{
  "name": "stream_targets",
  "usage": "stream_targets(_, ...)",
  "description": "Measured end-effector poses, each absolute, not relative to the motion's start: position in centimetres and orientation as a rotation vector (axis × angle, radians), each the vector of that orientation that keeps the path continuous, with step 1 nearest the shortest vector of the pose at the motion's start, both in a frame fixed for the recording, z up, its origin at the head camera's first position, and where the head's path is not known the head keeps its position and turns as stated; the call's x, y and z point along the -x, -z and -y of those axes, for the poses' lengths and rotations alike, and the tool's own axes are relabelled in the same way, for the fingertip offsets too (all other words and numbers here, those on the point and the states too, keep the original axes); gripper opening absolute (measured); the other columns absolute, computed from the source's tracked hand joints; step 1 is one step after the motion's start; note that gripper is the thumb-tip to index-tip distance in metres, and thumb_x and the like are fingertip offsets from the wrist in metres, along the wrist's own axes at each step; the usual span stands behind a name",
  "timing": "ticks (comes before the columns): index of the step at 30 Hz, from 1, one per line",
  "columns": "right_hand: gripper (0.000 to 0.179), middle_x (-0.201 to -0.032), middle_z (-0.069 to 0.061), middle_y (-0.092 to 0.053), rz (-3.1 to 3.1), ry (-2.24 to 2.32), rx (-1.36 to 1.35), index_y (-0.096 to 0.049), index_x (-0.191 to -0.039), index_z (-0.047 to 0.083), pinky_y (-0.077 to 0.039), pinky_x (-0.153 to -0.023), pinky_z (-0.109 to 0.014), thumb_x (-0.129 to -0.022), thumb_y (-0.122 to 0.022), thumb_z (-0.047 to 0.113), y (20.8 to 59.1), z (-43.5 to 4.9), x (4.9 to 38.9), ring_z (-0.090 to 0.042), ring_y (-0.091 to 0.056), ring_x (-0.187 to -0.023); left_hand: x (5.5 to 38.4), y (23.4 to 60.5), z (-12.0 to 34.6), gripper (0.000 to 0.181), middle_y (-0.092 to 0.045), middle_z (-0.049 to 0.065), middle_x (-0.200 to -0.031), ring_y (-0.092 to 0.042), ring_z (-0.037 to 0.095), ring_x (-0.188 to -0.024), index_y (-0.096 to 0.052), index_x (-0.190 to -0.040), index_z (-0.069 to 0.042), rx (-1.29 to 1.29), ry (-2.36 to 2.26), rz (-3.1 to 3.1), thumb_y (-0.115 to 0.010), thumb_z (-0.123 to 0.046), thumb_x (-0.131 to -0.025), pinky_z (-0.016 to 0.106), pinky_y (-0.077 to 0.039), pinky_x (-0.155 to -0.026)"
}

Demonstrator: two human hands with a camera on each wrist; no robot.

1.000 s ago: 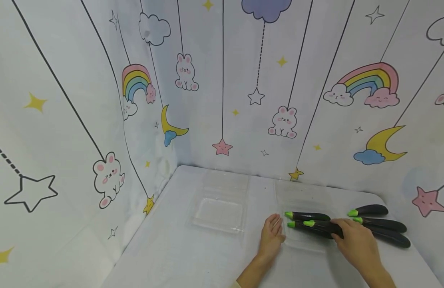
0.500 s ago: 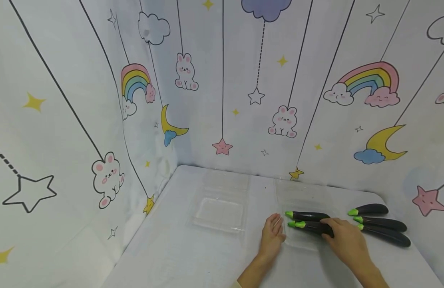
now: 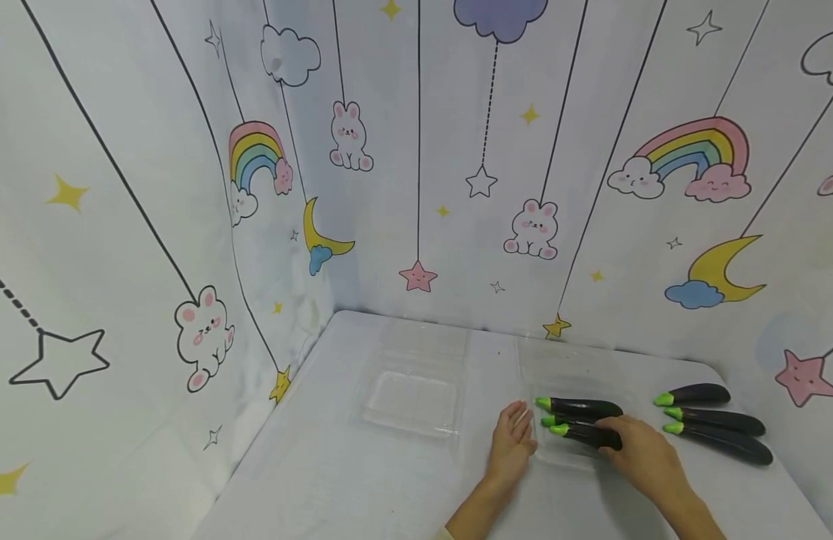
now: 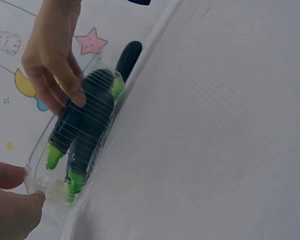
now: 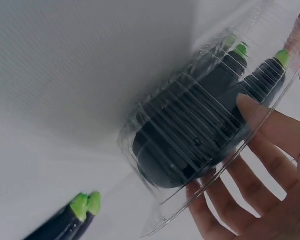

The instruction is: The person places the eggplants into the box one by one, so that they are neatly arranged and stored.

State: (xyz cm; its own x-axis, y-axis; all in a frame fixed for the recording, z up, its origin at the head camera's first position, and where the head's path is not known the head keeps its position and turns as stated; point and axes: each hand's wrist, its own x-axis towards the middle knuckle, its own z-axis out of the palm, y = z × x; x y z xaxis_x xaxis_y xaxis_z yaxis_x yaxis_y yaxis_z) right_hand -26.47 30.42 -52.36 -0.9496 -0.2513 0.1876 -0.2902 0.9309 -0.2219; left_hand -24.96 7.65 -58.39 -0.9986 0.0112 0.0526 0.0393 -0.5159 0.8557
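In the head view my right hand (image 3: 645,454) grips the thick end of a dark eggplant (image 3: 581,434) with a green stem, over a clear plastic clamshell box (image 3: 571,460). A second eggplant (image 3: 578,407) lies in the box toward the back. Another eggplant (image 5: 160,167) is mostly hidden under the held one; the right wrist view shows its rounded end through the ribbed plastic. My left hand (image 3: 510,446) touches the left end of the box, its fingers fairly straight in the head view. In the left wrist view its fingertips (image 4: 35,197) meet the box's edge.
Right of the box, three more eggplants (image 3: 720,422) lie side by side on the white table (image 3: 322,480). A similar clear box (image 3: 409,431) stands open to the left. Patterned white cloth walls (image 3: 450,225) border the table at the back and left.
My right hand has moved left and slightly toward me, bringing the held eggplant lower over the box. The left hand keeps its place at the box's end.
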Motion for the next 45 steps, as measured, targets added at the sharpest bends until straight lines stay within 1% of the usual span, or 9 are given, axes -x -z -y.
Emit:
stream_targets(7, 0.040, -0.111, -0.020, -0.074, 3.045, -0.428, -0.413, -0.079, -0.111, 0.010, -0.057, -0.076, -0.062, -0.074, -0.092, 0.018, 52.2, -30.6, 27.6, -0.047, -0.069, -0.100, 25.1, 58.4, -7.6, 0.075, -0.037, 0.027, -0.161, -0.038, 0.040, -0.150, -0.040, -0.150, 0.002, 0.062, 2.721, 1.547, -0.048, 0.025, -0.080, 0.045, -0.030, -0.125)
stream_targets(11, 0.038, -0.110, -0.018, -0.075, 3.078, -0.456, -0.421, -0.081, -0.107, 0.014, -0.056, -0.079, -0.064, -0.071, -0.094, 0.021, 52.1, -30.6, 28.0, -0.049, -0.068, -0.102, 25.2, 58.5, -7.7, 0.075, -0.038, 0.026, -0.160, -0.039, 0.039, -0.150, -0.039, -0.151, 0.003, 0.054, 2.718, 1.549, -0.047, 0.026, -0.080, 0.045, -0.031, -0.124)
stream_targets(14, 0.040, -0.110, -0.017, -0.074, 3.104, -0.470, -0.435, -0.082, -0.105, 0.015, -0.054, -0.082, -0.066, -0.068, -0.095, 0.024, 52.2, -30.7, 28.3, -0.051, -0.066, -0.104, 25.3, 58.5, -7.7, 0.074, -0.039, 0.026, -0.160, -0.040, 0.038, -0.149, -0.040, -0.150, 0.002, 0.050, 2.716, 1.556, -0.047, 0.026, -0.081, 0.045, -0.031, -0.124)
stream_targets(17, 0.041, -0.108, -0.016, -0.074, 3.131, -0.474, -0.437, -0.083, -0.105, 0.016, -0.054, -0.083, -0.066, -0.067, -0.096, 0.027, 52.4, -30.8, 28.7, -0.050, -0.066, -0.104, 25.3, 58.4, -7.8, 0.073, -0.039, 0.026, -0.160, -0.040, 0.038, -0.149, -0.041, -0.150, 0.001, 0.045, 2.711, 1.568, -0.048, 0.026, -0.082, 0.045, -0.031, -0.124)
stream_targets(23, 0.039, -0.098, -0.006, -0.072, 3.148, -0.498, -0.418, -0.084, -0.102, 0.015, -0.057, -0.079, -0.058, -0.067, -0.096, 0.022, 52.3, -30.7, 29.3, -0.035, -0.069, -0.093, 25.4, 58.5, -7.9, 0.074, -0.039, 0.026, -0.160, -0.040, 0.038, -0.149, -0.040, -0.151, 0.002, 0.052, 2.701, 1.565, -0.047, 0.026, -0.081, 0.045, -0.031, -0.124)
stream_targets(29, 0.036, -0.091, 0.000, -0.068, 3.180, -0.526, -0.411, -0.084, -0.100, 0.017, -0.057, -0.071, -0.048, -0.067, -0.096, 0.021, 52.4, -30.8, 29.3, -0.022, -0.064, -0.084, 25.2, 58.5, -7.8, 0.073, -0.040, 0.025, -0.159, -0.041, 0.038, -0.149, -0.042, -0.149, 0.000, 0.039, 2.682, 1.594, -0.048, 0.026, -0.080, 0.043, -0.033, -0.123)
stream_targets(35, 0.035, -0.089, 0.002, -0.067, 3.154, -0.565, -0.422, -0.083, -0.101, 0.017, -0.054, -0.068, -0.041, -0.069, -0.095, 0.023, 52.4, -31.2, 28.9, -0.016, -0.060, -0.081, 25.1, 58.5, -8.0, 0.074, -0.041, 0.024, -0.159, -0.041, 0.038, -0.149, -0.044, -0.148, -0.003, 0.025, 2.679, 1.599, -0.048, 0.025, -0.080, 0.042, -0.034, -0.123)
stream_targets(41, 0.031, -0.096, 0.001, -0.073, 3.104, -0.628, -0.432, -0.082, -0.105, 0.017, -0.056, -0.069, -0.039, -0.076, -0.092, 0.026, 52.3, -31.8, 28.5, -0.016, -0.065, -0.084, 25.1, 58.4, -8.1, 0.075, -0.040, 0.025, -0.159, -0.043, 0.039, -0.147, -0.043, -0.149, -0.001, 0.025, 2.654, 1.626, -0.049, 0.023, -0.078, 0.042, -0.035, -0.122)
stream_targets(45, 0.027, -0.101, -0.004, -0.076, 3.059, -0.615, -0.446, -0.082, -0.106, 0.016, -0.059, -0.068, -0.041, -0.082, -0.088, 0.026, 52.2, -32.4, 28.3, -0.019, -0.070, -0.085, 25.2, 58.3, -7.9, 0.071, -0.041, 0.026, -0.157, -0.047, 0.039, -0.144, -0.041, -0.150, 0.001, 0.003, 2.586, 1.725, -0.055, 0.017, -0.082, 0.044, -0.039, -0.120)
